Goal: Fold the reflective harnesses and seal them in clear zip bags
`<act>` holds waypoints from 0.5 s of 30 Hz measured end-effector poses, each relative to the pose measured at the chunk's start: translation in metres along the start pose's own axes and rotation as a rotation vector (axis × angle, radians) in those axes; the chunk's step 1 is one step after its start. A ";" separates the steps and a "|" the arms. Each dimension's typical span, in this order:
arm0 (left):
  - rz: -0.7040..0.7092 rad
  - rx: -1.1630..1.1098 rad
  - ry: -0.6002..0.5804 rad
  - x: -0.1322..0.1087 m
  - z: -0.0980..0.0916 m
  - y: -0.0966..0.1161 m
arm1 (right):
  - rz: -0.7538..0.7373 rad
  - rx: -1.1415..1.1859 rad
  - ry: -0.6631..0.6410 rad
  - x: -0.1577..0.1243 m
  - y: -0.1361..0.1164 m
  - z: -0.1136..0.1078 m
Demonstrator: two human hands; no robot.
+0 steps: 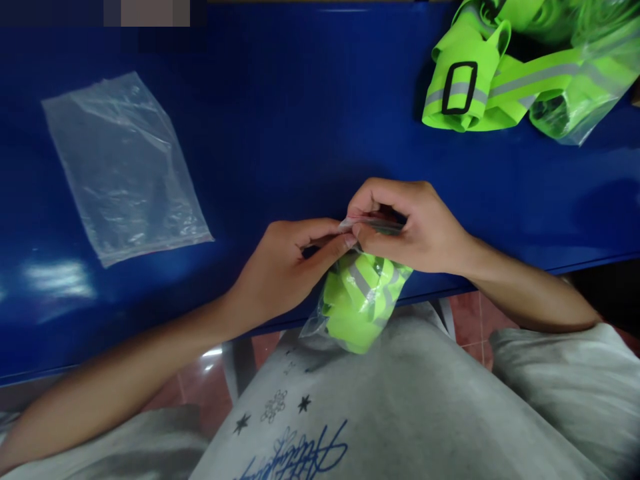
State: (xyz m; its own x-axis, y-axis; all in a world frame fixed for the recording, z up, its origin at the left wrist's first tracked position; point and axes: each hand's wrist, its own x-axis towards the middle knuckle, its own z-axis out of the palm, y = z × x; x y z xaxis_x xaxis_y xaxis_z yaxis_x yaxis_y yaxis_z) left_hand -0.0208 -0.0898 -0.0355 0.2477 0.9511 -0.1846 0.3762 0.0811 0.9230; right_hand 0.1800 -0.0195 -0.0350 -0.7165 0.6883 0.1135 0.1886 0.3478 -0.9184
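Note:
A small clear plastic bag (pixel 357 303) stuffed with a folded neon-green reflective strap hangs over the near edge of the blue table (pixel 300 120), above my lap. My left hand (pixel 287 267) pinches the bag's top edge between thumb and fingers from the left. My right hand (pixel 405 223) is closed on the same top edge from the right, fingers curled over it. Both hands meet at the bag's mouth.
An empty clear plastic bag (pixel 125 167) lies flat at the left of the table. At the far right lie loose neon-green reflective straps with a black buckle (pixel 460 87) and another bagged strap (pixel 580 100). Reddish floor tiles show below the table.

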 end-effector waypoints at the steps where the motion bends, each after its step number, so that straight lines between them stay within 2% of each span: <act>1: 0.001 -0.003 -0.002 0.000 0.000 0.000 | -0.001 0.005 0.003 0.000 0.000 0.000; 15: -0.011 0.025 -0.072 0.002 -0.001 0.007 | -0.046 0.047 -0.040 -0.001 -0.001 0.001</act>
State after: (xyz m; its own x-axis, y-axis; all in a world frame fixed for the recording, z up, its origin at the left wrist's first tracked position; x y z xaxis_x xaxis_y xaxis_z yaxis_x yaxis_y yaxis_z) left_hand -0.0185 -0.0875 -0.0294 0.3068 0.9261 -0.2195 0.4012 0.0833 0.9122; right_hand 0.1801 -0.0208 -0.0343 -0.7504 0.6456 0.1416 0.1239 0.3479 -0.9293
